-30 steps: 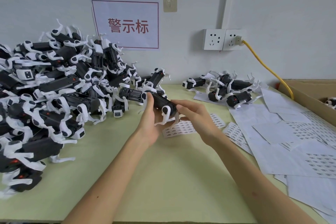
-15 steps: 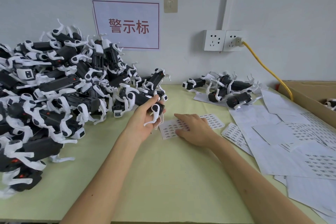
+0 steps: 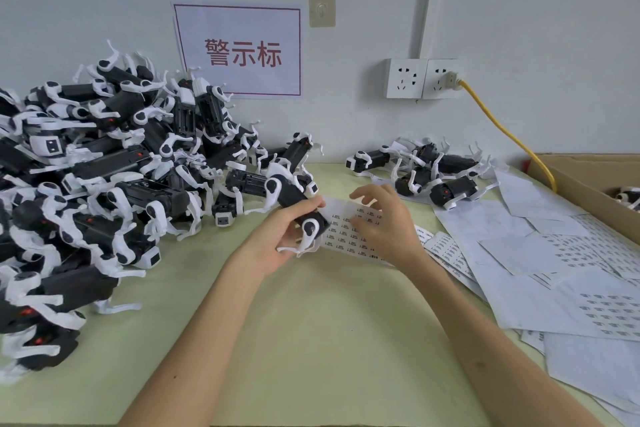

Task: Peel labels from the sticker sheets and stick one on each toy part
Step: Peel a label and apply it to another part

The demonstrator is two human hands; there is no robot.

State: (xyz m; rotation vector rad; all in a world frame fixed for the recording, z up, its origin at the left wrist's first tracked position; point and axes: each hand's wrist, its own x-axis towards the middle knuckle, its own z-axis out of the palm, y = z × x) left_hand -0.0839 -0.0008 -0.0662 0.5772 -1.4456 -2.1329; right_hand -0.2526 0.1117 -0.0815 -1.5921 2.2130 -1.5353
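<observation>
Peeling seems the step in hand: the left hand grips a black-and-white plastic toy part above the pale green tabletop while the right hand rests bent fingers on the white sticker sheet beside it — whether it pinches a label cannot be told — and the next move calls for lifting one label cleanly.

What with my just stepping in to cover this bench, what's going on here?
A person is labelling toy parts. Their left hand grips one black-and-white toy part over the table. Their right hand works at a sticker sheet beside it; whether a label is pinched yet cannot be told. A big pile of toy parts lies to the left, a smaller group at the back, and loose sheets to the right.
</observation>
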